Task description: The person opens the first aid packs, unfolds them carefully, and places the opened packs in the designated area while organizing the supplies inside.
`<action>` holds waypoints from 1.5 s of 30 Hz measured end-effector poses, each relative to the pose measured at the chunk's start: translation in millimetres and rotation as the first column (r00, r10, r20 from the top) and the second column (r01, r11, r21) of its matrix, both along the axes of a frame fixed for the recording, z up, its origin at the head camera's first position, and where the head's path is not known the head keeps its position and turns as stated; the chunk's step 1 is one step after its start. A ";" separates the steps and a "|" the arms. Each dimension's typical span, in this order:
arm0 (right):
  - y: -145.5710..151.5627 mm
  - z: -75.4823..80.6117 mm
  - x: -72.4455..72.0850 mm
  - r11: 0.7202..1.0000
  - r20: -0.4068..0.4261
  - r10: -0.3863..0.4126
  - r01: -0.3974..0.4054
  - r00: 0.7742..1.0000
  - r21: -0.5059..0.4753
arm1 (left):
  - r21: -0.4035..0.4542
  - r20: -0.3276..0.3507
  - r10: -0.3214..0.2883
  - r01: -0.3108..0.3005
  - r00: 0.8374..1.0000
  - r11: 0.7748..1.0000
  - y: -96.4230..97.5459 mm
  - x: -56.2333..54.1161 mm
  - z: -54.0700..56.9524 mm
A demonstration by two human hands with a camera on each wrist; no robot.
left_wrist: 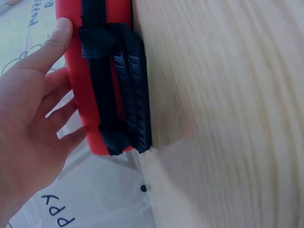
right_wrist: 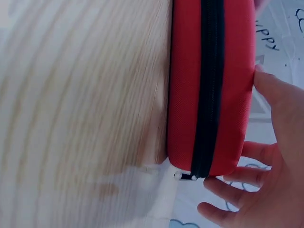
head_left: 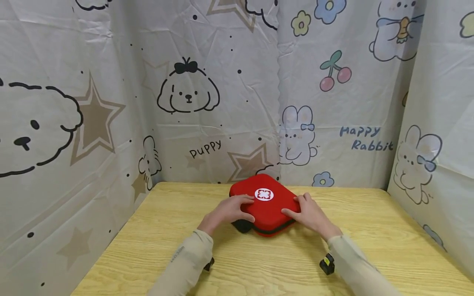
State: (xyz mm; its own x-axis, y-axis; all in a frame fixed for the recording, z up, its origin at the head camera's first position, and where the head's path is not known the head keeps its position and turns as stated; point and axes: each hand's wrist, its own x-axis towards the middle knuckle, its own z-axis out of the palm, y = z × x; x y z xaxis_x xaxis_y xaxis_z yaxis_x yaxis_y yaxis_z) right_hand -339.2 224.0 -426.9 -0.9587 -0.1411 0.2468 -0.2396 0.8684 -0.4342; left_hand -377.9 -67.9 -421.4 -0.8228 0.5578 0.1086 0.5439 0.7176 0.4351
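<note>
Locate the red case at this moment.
In the head view, the red case lies slightly right of centre near the back edge of the wooden table, between the left hand and right hand.

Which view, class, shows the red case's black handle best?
The left wrist view: the handle is close up, its ridges and both ends in sight. The head view shows it only as a small dark shape by the left hand. The right wrist view shows the case, but no handle.
</note>
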 end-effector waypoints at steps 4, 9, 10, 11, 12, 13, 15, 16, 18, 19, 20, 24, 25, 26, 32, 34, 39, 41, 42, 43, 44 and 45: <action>-2.5 -0.7 6.9 1.000 -0.007 -0.008 0.008 1.000 0.024 | -0.006 0.014 -0.014 0.014 1.000 1.000 -5.5 -2.4 1.5; -4.9 -0.9 13.5 0.998 -0.013 -0.029 0.029 1.000 0.052 | 0.001 0.049 -0.037 0.037 0.998 0.999 -8.3 -3.7 7.5; -5.7 -0.8 14.3 0.998 -0.014 -0.030 0.030 0.999 0.056 | 0.002 0.057 -0.040 0.039 0.998 0.999 -8.8 -4.0 8.5; -6.6 -0.7 15.2 0.998 -0.016 -0.030 0.031 0.999 0.059 | 0.005 0.066 -0.041 0.040 0.997 0.999 -9.5 -4.3 9.4; -7.8 -0.5 16.4 0.998 -0.018 -0.031 0.032 0.999 0.062 | 0.005 0.072 -0.043 0.042 0.996 0.999 -10.4 -4.7 9.8; -8.9 -0.5 17.9 0.998 -0.018 -0.029 0.030 0.999 0.063 | 0.010 0.082 -0.045 0.044 0.996 0.999 -11.7 -4.9 10.3; -11.0 -0.8 21.4 0.998 -0.015 -0.021 0.022 1.000 0.062 | 0.028 0.106 -0.056 0.053 0.993 0.998 -15.1 -5.0 11.1; -12.2 -1.0 23.3 0.998 -0.013 -0.019 0.020 1.000 0.062 | 0.041 0.119 -0.065 0.061 0.991 0.997 -17.0 -5.0 11.6; -13.6 -1.8 26.8 0.998 -0.012 -0.016 0.017 1.000 0.061 | 0.073 0.137 -0.092 0.083 0.986 0.994 -20.5 -4.4 12.8; -14.0 -2.3 28.3 0.998 -0.010 -0.017 0.018 1.000 0.059 | 0.085 0.139 -0.107 0.096 0.984 0.992 -21.6 -4.3 13.3; -14.0 -2.8 29.3 0.998 -0.011 -0.019 0.020 1.000 0.057 | 0.095 0.135 -0.122 0.110 0.983 0.989 -21.7 -4.0 13.4; -10.4 -2.6 29.6 0.999 -0.013 -0.012 0.013 1.000 0.037 | 0.108 0.096 -0.142 0.131 0.985 0.985 -10.6 -1.0 11.4; -8.3 -2.2 28.8 1.000 -0.011 0.002 -0.002 1.000 0.022 | 0.087 0.071 -0.140 0.134 0.988 0.987 -5.1 -0.4 9.9; -5.4 -1.5 27.7 1.000 -0.013 0.020 -0.020 1.000 0.004 | 0.061 0.047 -0.137 0.134 0.990 0.989 1.2 0.9 9.2; 17.6 4.0 17.7 0.981 -0.079 0.094 -0.106 0.992 -0.163 | -0.130 -0.102 -0.142 0.128 0.985 0.983 39.2 5.0 5.9; 24.3 4.5 13.6 0.977 -0.093 0.102 -0.118 0.990 -0.180 | -0.165 -0.121 -0.133 0.112 0.984 0.980 45.6 5.5 3.0; 38.7 2.7 4.8 0.974 -0.033 0.143 -0.146 0.989 -0.173 | -0.210 -0.207 -0.095 0.051 0.974 0.976 54.4 5.6 -9.0; 39.8 -0.6 0.1 0.969 -0.001 0.169 -0.167 0.986 -0.181 | -0.213 -0.252 -0.083 0.028 0.964 0.977 53.4 7.0 -12.7; 40.7 -2.4 -2.4 0.967 0.010 0.181 -0.177 0.983 -0.184 | -0.213 -0.268 -0.079 0.021 0.960 0.977 53.2 8.0 -13.9; 41.6 -4.1 -4.7 0.965 0.017 0.193 -0.187 0.981 -0.187 | -0.217 -0.280 -0.077 0.014 0.957 0.976 53.0 8.5 -14.7; 42.4 -6.1 -7.2 0.962 0.017 0.205 -0.198 0.979 -0.187 | -0.222 -0.288 -0.073 0.007 0.955 0.975 52.6 8.7 -15.3; 42.8 -8.1 -9.6 0.960 0.016 0.219 -0.212 0.976 -0.185 | -0.224 -0.295 -0.071 0.004 0.953 0.974 51.6 8.7 -15.6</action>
